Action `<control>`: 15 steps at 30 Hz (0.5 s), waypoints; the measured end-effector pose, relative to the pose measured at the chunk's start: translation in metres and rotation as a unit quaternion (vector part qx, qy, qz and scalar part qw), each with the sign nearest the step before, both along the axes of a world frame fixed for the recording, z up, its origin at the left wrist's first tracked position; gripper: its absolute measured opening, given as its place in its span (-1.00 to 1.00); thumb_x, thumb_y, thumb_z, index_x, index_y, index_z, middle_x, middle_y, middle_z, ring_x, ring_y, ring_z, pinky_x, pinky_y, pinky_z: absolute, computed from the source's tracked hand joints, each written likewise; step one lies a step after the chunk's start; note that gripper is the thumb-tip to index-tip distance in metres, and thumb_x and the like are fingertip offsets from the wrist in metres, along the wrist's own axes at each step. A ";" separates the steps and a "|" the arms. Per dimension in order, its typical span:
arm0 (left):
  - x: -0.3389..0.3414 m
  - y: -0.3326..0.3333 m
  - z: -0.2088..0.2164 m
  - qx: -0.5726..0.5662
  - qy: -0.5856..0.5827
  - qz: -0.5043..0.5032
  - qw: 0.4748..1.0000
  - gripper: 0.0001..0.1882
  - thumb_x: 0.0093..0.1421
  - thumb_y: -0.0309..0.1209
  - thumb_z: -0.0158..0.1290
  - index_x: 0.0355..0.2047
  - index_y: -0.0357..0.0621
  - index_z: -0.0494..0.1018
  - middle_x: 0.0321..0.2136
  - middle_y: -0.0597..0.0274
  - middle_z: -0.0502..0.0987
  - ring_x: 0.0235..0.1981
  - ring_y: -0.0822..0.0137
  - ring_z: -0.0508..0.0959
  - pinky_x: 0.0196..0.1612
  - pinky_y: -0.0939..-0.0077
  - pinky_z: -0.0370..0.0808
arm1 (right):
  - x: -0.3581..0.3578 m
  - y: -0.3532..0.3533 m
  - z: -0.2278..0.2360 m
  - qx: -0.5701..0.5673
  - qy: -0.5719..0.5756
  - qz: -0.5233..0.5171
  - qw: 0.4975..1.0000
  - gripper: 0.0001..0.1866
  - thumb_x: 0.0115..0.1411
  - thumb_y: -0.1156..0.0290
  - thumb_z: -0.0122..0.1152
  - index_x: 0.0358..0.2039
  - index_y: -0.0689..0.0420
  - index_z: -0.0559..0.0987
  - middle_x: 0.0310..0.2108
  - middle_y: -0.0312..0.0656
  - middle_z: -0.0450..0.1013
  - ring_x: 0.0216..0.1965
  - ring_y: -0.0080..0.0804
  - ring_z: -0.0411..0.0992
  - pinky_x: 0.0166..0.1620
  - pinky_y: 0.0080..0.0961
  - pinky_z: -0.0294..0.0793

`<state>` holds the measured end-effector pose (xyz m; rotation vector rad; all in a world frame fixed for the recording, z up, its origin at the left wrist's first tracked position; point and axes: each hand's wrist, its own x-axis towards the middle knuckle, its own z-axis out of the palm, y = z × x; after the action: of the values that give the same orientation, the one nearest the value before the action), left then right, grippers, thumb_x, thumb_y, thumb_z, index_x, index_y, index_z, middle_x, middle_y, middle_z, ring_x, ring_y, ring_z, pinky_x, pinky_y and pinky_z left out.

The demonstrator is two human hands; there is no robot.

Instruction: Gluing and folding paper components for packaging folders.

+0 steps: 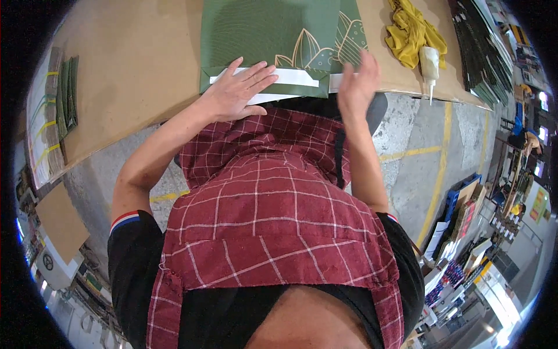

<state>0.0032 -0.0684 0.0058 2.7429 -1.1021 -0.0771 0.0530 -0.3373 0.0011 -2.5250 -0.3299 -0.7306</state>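
Note:
A green paper bag or sheet (pixel 261 35) with gold leaf line patterns lies flat at the table's near edge, its folded lower end toward me. White strips (pixel 299 77) run along that fold. My left hand (pixel 235 93) rests flat on the fold and the white strip, fingers spread and pointing right. Over the right end, by a second patterned green panel (pixel 350 41), is my right hand (pixel 358 84), slightly blurred. Its thumb and fingers are apart, with nothing visible between them. I cannot tell whether it touches the paper.
A white squeeze bottle (pixel 429 67) with a thin nozzle lies by a crumpled yellow cloth (pixel 410 32) on the brown tabletop (pixel 133 64). Stacked dark green pieces (pixel 479 46) line the right edge. Banded bundles (pixel 49 116) stand at the left edge.

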 end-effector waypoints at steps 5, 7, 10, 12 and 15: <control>0.018 0.005 0.001 0.002 -0.014 0.000 1.000 -0.27 0.06 0.07 -0.10 0.18 0.06 0.00 0.19 0.34 0.03 0.20 0.35 0.04 0.19 0.08 -0.08 | 0.027 0.069 -0.003 -0.137 0.042 0.008 0.990 -0.48 0.05 0.16 0.05 0.03 -0.04 0.23 0.07 -0.10 0.11 0.12 -0.09 0.03 0.13 0.05 -0.14; 0.018 0.018 0.004 -0.053 -0.040 0.000 0.998 -0.31 0.05 0.01 -0.06 0.14 0.01 0.08 0.16 0.26 0.09 0.17 0.32 0.11 0.15 0.03 -0.04 | 0.027 0.079 0.006 -0.155 0.059 0.032 0.986 -0.48 0.04 0.12 0.05 0.02 -0.02 0.26 0.09 -0.05 0.10 0.13 -0.07 0.02 0.13 0.03 -0.13; 0.004 0.011 -0.002 -0.115 -0.031 0.025 0.993 -0.27 -0.15 0.01 0.12 0.04 0.03 0.22 0.09 0.16 0.19 0.08 0.18 0.23 0.04 -0.08 0.08 | 0.008 0.066 -0.002 -0.015 0.081 0.021 0.996 -0.35 -0.04 0.09 0.15 0.02 0.16 0.25 0.09 0.08 0.09 0.13 0.00 0.01 0.15 -0.02 -0.12; 0.006 0.000 -0.004 -0.098 0.062 0.012 0.993 -0.28 -0.08 0.03 0.07 0.06 0.03 0.19 0.09 0.15 0.20 0.11 0.15 0.19 0.11 -0.12 -0.02 | -0.017 0.039 -0.020 -0.088 0.128 -0.050 0.987 -0.28 -0.09 0.11 0.22 -0.03 0.33 0.24 0.06 0.18 0.09 0.11 0.07 0.03 0.15 -0.11 -0.06; -0.012 -0.005 -0.031 -0.129 -0.048 -0.008 0.990 -0.28 0.06 0.08 -0.11 0.14 -0.04 0.06 0.15 0.19 0.10 0.17 0.30 0.11 0.12 -0.03 -0.01 | -0.044 0.026 -0.006 -0.020 0.194 -0.002 0.981 -0.18 -0.22 0.25 0.37 -0.03 0.44 0.19 0.05 0.24 0.09 0.09 0.11 0.05 0.14 -0.23 0.02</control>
<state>-0.0089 -0.0732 -0.0256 2.5300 -1.0744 0.1853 0.0087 -0.3110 -0.0050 -2.6332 -0.2056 -0.2221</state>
